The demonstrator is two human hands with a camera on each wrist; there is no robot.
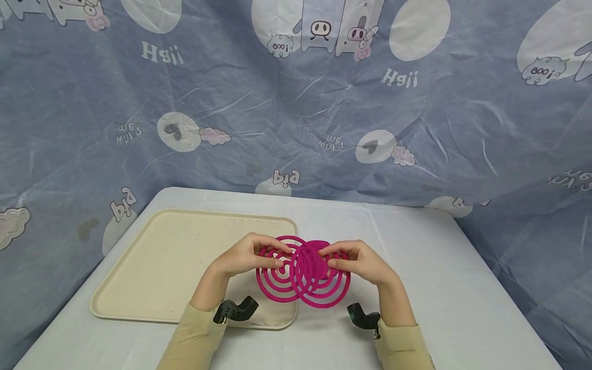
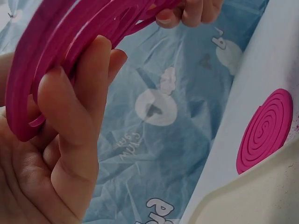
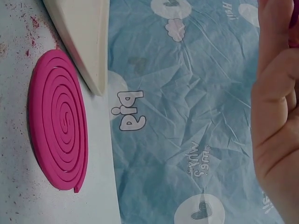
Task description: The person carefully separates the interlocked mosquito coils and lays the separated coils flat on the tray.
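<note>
Two magenta mosquito coils, each a spiral with gaps between its rings, are held up and overlap in the head view. My left hand (image 1: 247, 255) pinches the left coil (image 1: 281, 299) between thumb and fingers; the left wrist view shows its rings close up. The right coil (image 1: 322, 305) is pinched by my right hand (image 1: 363, 262), which shows only at the edge of the right wrist view. Below them a third, tightly wound mosquito coil (image 3: 58, 126) lies flat on the white table beside the tray corner, partly hidden in the head view by the held coils.
A cream tray (image 1: 152, 257) covers the left of the white table (image 1: 416, 267), its right edge running beneath my hands. Reddish crumbs (image 3: 33, 23) dot the tabletop near the flat coil. A blue printed cloth (image 1: 277, 103) hangs behind. Black wrist cameras (image 1: 237, 309) are strapped to both forearms.
</note>
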